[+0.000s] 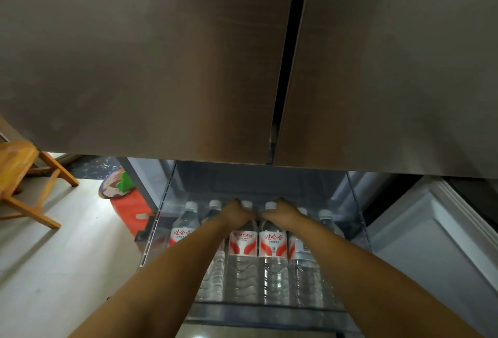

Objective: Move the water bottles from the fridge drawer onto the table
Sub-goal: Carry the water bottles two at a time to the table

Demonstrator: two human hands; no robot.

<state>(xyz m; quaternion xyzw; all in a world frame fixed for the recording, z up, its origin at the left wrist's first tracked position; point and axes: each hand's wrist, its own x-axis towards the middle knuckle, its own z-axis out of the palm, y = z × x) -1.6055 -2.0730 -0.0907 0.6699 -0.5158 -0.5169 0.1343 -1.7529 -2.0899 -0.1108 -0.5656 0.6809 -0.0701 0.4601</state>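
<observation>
The fridge drawer is pulled out below the closed doors, and several clear water bottles with red-and-white labels lie side by side in it, white caps pointing away from me. My left hand curls over the neck of a middle water bottle. Beside it, my right hand wraps the neck of the neighbouring water bottle. Both bottles still lie in the drawer. The far left bottle and the bottles at the right are untouched. No table is in view.
Two brown fridge doors fill the upper view just above the drawer. A wooden chair stands on the pale floor at left. A red object and a green-and-patterned item lie by the drawer's left side. A white panel is at right.
</observation>
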